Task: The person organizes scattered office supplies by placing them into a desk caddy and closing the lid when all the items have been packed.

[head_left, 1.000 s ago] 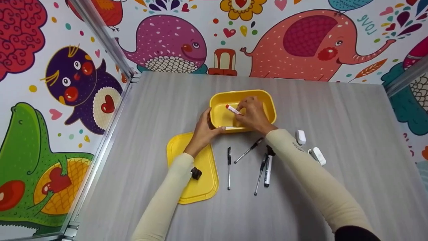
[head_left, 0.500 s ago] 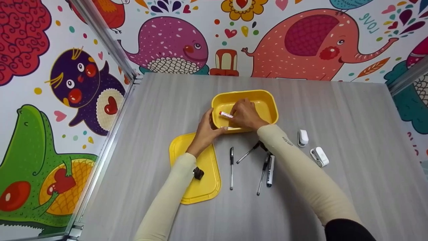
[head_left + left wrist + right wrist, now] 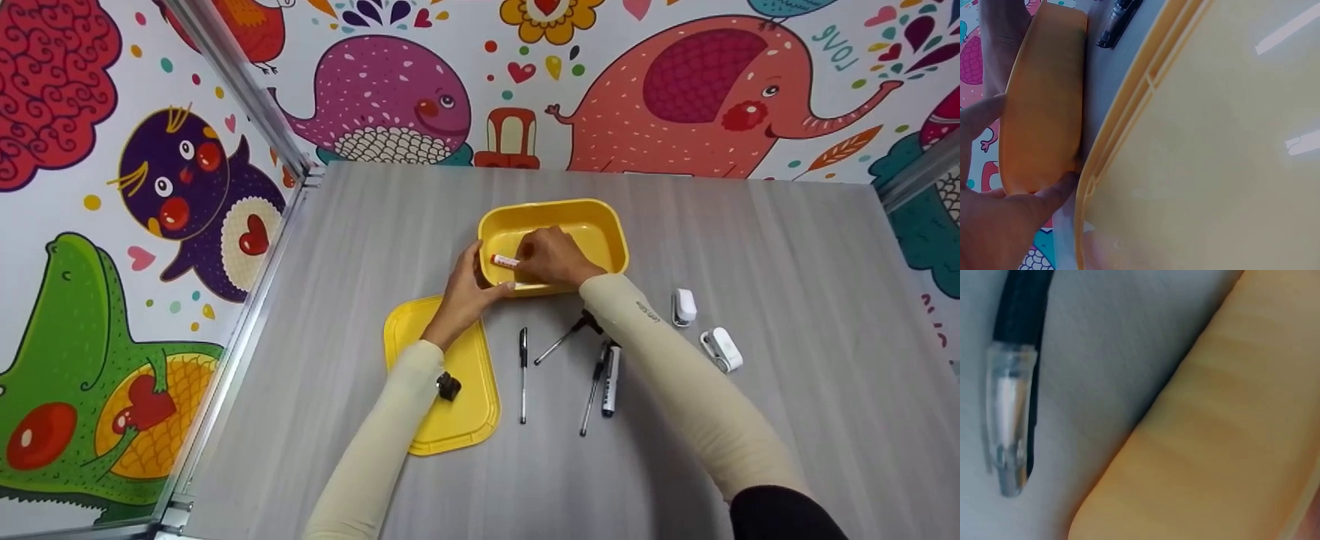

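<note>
In the head view a yellow box (image 3: 589,212) lies open on the table. My left hand (image 3: 463,300) grips its left end, thumb at the front wall; the left wrist view shows the fingers (image 3: 982,118) around the box wall (image 3: 1044,107). Inside the box my right hand (image 3: 555,257) pinches a red-and-white marker (image 3: 505,261), held low and pointing left. Another white item lies along the box's front inner side, mostly hidden. The right wrist view shows the box's outer wall (image 3: 1202,439) and a pen (image 3: 1010,399) beside it.
A yellow lid (image 3: 457,420) lies under my left forearm. Near the box are a pen (image 3: 523,375), a second pen (image 3: 559,343), a third pen (image 3: 592,397) and a black-and-white marker (image 3: 611,382). Two white staplers (image 3: 683,307) (image 3: 721,349) lie at the right.
My right hand has lowered the red-and-white marker leftward and deeper into the box, turning it flatter. My left hand has kept its grip on the box.
</note>
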A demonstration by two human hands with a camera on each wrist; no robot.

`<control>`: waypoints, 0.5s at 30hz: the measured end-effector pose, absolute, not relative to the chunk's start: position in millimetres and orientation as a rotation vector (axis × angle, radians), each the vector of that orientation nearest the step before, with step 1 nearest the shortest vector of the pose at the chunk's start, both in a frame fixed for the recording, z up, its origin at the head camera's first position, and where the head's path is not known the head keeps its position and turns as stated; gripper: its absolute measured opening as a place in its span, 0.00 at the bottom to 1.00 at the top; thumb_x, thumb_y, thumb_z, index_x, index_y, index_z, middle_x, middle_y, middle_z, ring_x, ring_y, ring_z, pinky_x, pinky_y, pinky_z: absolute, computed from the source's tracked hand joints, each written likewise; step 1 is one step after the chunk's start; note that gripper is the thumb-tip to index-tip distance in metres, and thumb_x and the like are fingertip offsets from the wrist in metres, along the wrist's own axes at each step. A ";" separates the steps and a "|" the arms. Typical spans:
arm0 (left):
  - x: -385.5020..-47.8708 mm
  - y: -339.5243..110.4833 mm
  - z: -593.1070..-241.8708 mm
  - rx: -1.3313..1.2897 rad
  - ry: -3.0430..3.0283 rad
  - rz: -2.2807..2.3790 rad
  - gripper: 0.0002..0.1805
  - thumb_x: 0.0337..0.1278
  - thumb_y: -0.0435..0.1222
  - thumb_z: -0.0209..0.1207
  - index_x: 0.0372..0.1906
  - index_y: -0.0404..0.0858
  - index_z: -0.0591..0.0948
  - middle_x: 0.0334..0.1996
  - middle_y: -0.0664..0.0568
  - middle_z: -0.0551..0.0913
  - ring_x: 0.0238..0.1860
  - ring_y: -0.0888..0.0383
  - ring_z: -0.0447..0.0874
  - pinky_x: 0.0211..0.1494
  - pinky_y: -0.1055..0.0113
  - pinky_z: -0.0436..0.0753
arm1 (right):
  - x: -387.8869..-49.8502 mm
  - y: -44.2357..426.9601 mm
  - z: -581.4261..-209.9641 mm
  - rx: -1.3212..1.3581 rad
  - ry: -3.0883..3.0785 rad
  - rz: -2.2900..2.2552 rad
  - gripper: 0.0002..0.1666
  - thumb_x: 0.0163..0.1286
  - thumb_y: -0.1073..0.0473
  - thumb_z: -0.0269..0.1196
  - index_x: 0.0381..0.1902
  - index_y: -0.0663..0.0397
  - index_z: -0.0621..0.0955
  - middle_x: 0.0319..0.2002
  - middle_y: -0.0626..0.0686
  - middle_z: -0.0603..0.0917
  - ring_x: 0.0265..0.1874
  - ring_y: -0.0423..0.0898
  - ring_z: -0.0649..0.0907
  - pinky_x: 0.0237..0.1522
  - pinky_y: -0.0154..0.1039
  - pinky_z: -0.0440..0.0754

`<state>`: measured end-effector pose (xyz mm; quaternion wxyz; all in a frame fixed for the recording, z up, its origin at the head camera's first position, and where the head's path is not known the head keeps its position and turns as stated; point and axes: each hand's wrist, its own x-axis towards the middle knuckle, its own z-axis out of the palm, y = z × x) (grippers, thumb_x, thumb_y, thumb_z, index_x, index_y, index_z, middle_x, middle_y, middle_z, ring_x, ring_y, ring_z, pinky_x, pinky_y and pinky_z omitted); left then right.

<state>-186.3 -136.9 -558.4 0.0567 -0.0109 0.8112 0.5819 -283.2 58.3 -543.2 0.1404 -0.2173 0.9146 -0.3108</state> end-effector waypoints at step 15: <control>-186.3 -137.4 -558.5 -0.024 2.453 1.769 0.57 0.68 0.41 0.77 0.90 0.40 0.53 0.88 0.42 0.57 0.86 0.48 0.58 0.88 0.55 0.58 | -254.7 103.4 -516.5 -0.671 2.799 -1.207 0.24 0.74 0.53 0.76 0.60 0.62 0.88 0.52 0.62 0.89 0.45 0.55 0.83 0.53 0.49 0.88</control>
